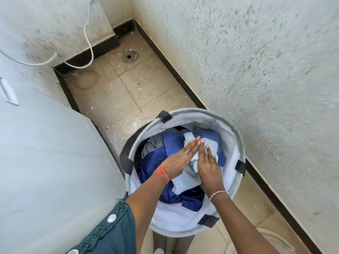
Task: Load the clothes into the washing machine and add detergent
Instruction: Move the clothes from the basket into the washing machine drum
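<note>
Two hands: left hand (178,158), right hand (208,163), both flat, fingers straight, pressing on clothes (172,143) inside one round grey basket (183,233) on floor (137,92). One white washing machine (45,153) left of basket. One drain (130,56) far.

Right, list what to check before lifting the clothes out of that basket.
1. Hands on the load: left hand and right hand lie flat on the light-blue garment: ok.
2. Grip: fingers straight, nothing held: not ok.
3. Basket upright, mouth open: ok.
4. Garment free of the rest: dark-blue cloth overlaps it: cannot tell.
5. Washer open: white appliance on the left, no opening visible: cannot tell.
</note>
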`<state>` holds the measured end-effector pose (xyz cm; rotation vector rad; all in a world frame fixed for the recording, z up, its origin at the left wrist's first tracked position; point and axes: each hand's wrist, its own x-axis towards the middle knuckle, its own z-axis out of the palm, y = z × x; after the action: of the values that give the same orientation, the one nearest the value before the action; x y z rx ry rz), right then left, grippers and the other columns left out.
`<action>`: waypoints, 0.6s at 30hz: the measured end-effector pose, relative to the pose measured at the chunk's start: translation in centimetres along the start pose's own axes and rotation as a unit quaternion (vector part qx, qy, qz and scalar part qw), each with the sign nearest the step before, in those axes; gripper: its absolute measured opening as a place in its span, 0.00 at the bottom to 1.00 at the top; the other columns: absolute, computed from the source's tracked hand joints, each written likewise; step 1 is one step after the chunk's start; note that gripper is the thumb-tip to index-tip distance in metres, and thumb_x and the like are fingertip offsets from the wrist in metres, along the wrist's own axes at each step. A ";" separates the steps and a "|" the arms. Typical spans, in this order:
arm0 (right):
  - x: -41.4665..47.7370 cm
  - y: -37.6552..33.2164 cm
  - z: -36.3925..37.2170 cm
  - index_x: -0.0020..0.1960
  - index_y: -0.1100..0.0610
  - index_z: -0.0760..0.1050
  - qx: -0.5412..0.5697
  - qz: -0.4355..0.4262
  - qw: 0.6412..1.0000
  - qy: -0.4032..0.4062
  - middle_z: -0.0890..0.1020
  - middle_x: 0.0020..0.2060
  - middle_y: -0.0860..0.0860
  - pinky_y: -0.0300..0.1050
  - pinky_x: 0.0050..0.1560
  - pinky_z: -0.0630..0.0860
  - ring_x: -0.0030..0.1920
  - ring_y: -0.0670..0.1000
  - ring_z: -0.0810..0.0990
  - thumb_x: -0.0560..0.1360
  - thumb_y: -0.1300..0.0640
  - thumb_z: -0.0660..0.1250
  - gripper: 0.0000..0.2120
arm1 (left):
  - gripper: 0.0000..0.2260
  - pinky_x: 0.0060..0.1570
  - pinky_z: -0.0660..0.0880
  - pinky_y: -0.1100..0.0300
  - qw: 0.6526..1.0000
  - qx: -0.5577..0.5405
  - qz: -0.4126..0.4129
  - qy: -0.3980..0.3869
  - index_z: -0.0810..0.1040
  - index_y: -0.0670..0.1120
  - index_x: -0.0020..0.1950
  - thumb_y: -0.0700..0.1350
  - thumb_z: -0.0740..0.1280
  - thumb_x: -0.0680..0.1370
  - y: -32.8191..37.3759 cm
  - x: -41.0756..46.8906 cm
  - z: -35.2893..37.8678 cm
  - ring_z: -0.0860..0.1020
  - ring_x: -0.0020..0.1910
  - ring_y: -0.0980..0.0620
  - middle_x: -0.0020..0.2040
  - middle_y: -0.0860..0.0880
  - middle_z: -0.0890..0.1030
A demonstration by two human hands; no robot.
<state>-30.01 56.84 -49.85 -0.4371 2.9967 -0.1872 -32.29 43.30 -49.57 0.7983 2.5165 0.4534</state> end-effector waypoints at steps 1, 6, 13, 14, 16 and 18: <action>-0.2 -0.7 -2.2 0.70 0.67 0.52 0.009 -0.008 1.000 0.000 0.78 0.59 0.61 0.48 0.46 0.81 0.55 0.58 0.81 0.67 0.68 0.57 0.32 | 0.41 0.47 0.70 0.64 0.999 -0.032 -0.005 0.021 0.33 0.45 0.73 0.26 0.55 0.71 1.1 -1.0 -2.1 0.37 0.73 0.58 0.72 0.53 0.31; -1.5 -3.6 -13.8 0.73 0.66 0.45 0.077 -0.029 0.996 0.024 0.76 0.61 0.63 0.51 0.48 0.80 0.55 0.59 0.81 0.57 0.72 0.74 0.53 | 0.47 0.71 0.51 0.37 0.989 0.050 -0.056 0.129 0.31 0.48 0.74 0.60 0.63 0.72 4.8 -5.4 -9.6 0.39 0.76 0.54 0.75 0.51 0.31; -3.1 -10.3 -31.9 0.67 0.65 0.60 0.093 -0.081 0.979 0.163 0.78 0.59 0.60 0.57 0.43 0.81 0.56 0.57 0.80 0.74 0.65 0.49 0.22 | 0.45 0.68 0.60 0.38 0.936 0.037 -0.039 0.347 0.34 0.63 0.73 0.37 0.64 0.74 10.2 -13.4 -24.9 0.47 0.75 0.56 0.74 0.65 0.36; -3.1 -11.5 -34.6 0.69 0.65 0.59 0.088 -0.090 0.971 0.205 0.78 0.60 0.59 0.56 0.45 0.81 0.56 0.57 0.80 0.75 0.66 0.48 0.22 | 0.41 0.69 0.63 0.45 0.934 0.022 -0.038 0.354 0.34 0.67 0.71 0.39 0.59 0.76 11.0 -15.1 -27.2 0.49 0.74 0.62 0.72 0.70 0.35; -3.1 -14.0 -39.9 0.74 0.62 0.49 0.095 -0.137 0.942 0.291 0.71 0.65 0.57 0.53 0.58 0.74 0.63 0.56 0.74 0.73 0.65 0.50 0.30 | 0.35 0.61 0.72 0.63 0.891 0.078 -0.031 0.446 0.36 0.59 0.75 0.40 0.53 0.76 12.9 -18.6 -32.8 0.57 0.72 0.62 0.75 0.64 0.36; -3.2 -16.8 -44.5 0.75 0.58 0.40 0.108 -0.192 0.905 0.364 0.63 0.68 0.54 0.52 0.65 0.61 0.71 0.52 0.62 0.76 0.67 0.46 0.30 | 0.36 0.51 0.75 0.70 0.844 0.066 0.029 0.532 0.45 0.56 0.77 0.37 0.59 0.75 13.0 -22.4 -37.4 0.70 0.64 0.56 0.77 0.60 0.49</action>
<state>-27.84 46.49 -3.33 -1.1538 3.4731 -0.8888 -29.37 33.54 -5.25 0.7943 3.5770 0.9571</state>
